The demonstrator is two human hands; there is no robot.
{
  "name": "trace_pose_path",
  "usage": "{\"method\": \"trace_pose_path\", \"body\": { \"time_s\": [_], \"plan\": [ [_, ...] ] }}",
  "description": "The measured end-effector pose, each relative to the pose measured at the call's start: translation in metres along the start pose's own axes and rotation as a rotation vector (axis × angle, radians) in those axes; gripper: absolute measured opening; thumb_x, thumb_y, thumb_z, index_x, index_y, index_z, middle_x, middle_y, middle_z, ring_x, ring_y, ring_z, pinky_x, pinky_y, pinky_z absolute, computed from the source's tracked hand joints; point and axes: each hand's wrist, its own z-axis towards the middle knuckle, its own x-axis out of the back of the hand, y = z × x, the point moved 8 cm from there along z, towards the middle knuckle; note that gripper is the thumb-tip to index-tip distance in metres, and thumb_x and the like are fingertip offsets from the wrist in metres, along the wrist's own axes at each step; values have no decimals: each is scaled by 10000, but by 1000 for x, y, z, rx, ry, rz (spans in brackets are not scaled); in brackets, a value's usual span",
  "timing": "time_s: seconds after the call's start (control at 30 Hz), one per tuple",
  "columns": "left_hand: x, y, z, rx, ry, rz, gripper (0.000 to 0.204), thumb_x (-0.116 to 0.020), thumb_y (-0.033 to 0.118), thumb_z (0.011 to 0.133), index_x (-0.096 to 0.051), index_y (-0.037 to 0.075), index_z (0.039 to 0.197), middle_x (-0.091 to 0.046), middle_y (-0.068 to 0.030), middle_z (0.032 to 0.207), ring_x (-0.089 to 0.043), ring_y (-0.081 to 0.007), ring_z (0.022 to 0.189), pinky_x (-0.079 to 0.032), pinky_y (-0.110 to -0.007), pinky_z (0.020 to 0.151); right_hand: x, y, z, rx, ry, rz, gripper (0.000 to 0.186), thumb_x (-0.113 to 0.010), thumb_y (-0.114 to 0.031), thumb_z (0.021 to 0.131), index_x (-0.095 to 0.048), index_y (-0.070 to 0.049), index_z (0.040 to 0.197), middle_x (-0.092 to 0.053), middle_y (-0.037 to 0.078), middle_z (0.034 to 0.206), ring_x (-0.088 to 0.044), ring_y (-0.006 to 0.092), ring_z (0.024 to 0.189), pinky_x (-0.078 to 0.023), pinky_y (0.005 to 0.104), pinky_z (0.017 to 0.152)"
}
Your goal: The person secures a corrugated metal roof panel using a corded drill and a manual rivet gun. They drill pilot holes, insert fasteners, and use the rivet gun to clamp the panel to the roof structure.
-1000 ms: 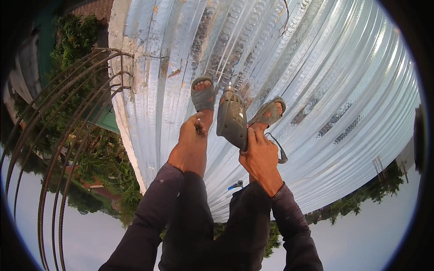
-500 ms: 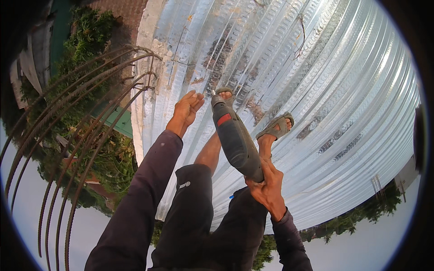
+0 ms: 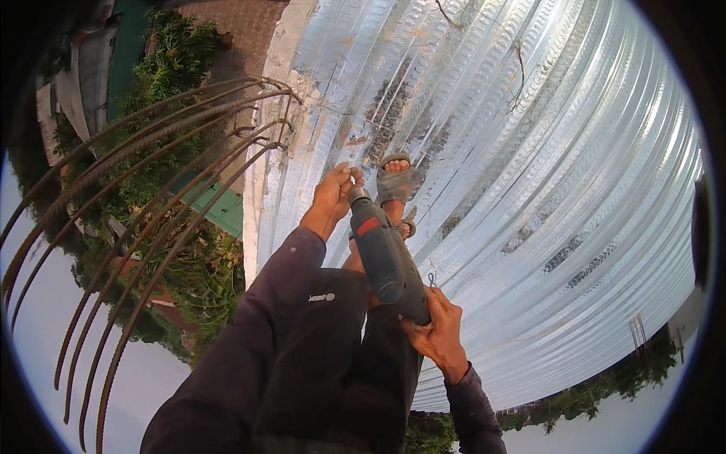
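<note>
My right hand (image 3: 439, 333) grips the rear handle of a dark grey power drill (image 3: 384, 253) with a red patch on its side. The drill slants forward and left over my legs, chuck at the far end. At that end, my left hand (image 3: 331, 195) has its fingers curled in a pinch around the short metal bit (image 3: 352, 186), which they partly hide. Below the tool lies the ribbed, shiny metal decking (image 3: 484, 219) that I walk on; my sandalled foot (image 3: 395, 178) shows just beyond the drill.
Several long, bent rebar rods (image 3: 162, 219) curve out from the decking's left edge. A pale concrete edge (image 3: 255, 204) borders a drop there, with plants (image 3: 178, 68) and a brick surface (image 3: 246, 34) below. A thin wire or twig (image 3: 519, 76) lies on the decking ahead.
My left hand has gone from loosely extended beside the drill to pinching at its tip. My feet have stepped, now close together, and the rebar and decking edge have shifted rightward in view.
</note>
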Motion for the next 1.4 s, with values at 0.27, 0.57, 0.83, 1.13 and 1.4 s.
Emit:
{"method": "trace_pose_path", "body": {
  "time_s": [0.27,0.57,0.83,1.13,1.4],
  "plan": [
    [7,-31,-29,121,-135,-90,505,-491,61,1029,-371,19,1518,-614,-119,1069,-629,-232,977,-558,-415,844,-10,3,-52,68,83,-57,696,-815,-66,594,-624,1,1260,-692,153,990,-706,342,755,-573,397,653],
    [8,-35,-54,-93,-337,64,197,-569,171,1022,-594,-16,1076,-657,-117,926,-661,-240,872,-552,-393,827,-35,6,-107,164,157,-181,705,-791,-56,586,-623,8,1267,-687,157,976,-697,325,736,-569,375,640],
    [51,-37,-60,-8,-278,217,251,-565,170,1045,-557,-22,1205,-672,-134,998,-668,-233,909,-561,-357,814,-60,10,-131,183,182,-140,678,-796,-61,594,-634,2,1250,-690,155,965,-696,324,734,-568,372,638],
    [70,-1,-52,84,-77,95,286,-579,122,1016,-503,-4,1260,-654,-142,1055,-664,-263,988,-581,-420,874,-88,-9,-107,161,153,-116,724,-802,-68,581,-613,13,1275,-683,159,958,-682,333,724,-559,389,620],
    [30,36,-10,137,-50,192,236,-576,103,1006,-496,4,1206,-657,-152,1024,-684,-276,885,-612,-400,766,-113,-19,-48,56,213,-27,739,-815,-106,596,-596,30,1288,-678,187,998,-679,358,739,-556,406,630]
  ]
}}
